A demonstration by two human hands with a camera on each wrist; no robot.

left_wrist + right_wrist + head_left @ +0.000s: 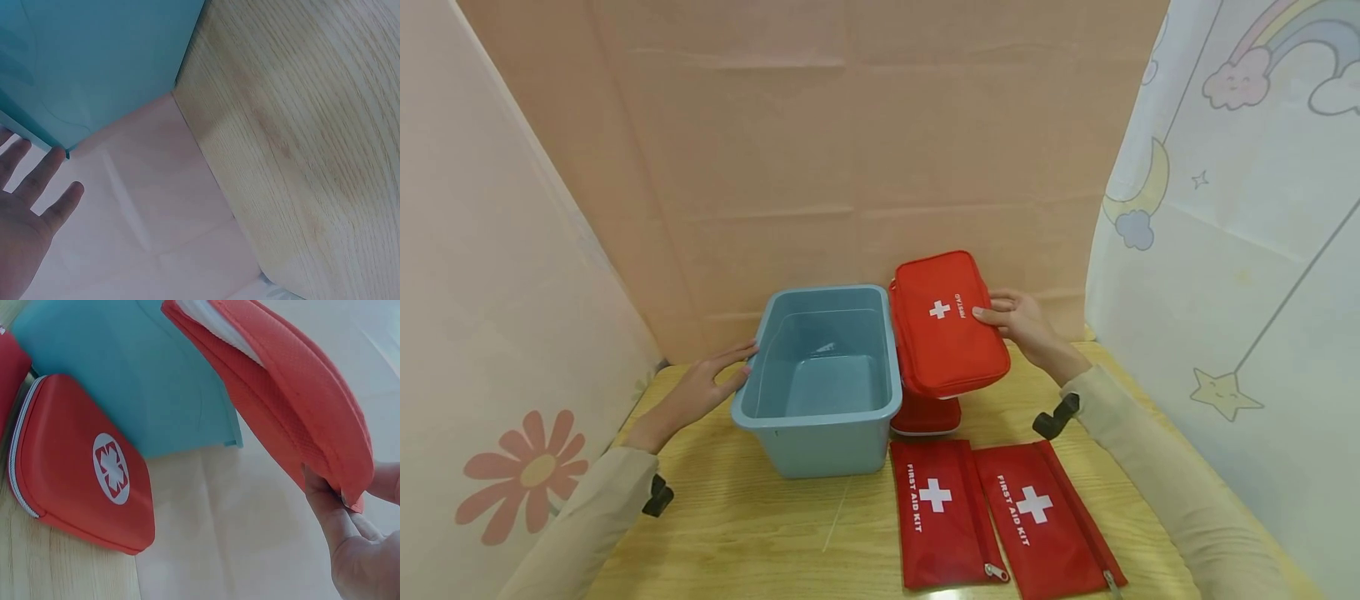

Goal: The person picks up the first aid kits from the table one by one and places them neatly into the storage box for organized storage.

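Red first-aid pouch (950, 325) hangs in the air just right of a blue plastic bin (822, 379), pinched at its far edge by the right hand (1021, 323), thumb on top and fingers beneath. The left hand (703, 387) rests flat, fingers straight, against the bin's left wall. Below the pouch a hard red case (81, 465) lies on the wooden table (760, 533); 2 flat red kits (1000, 517) lie side by side nearer the camera.
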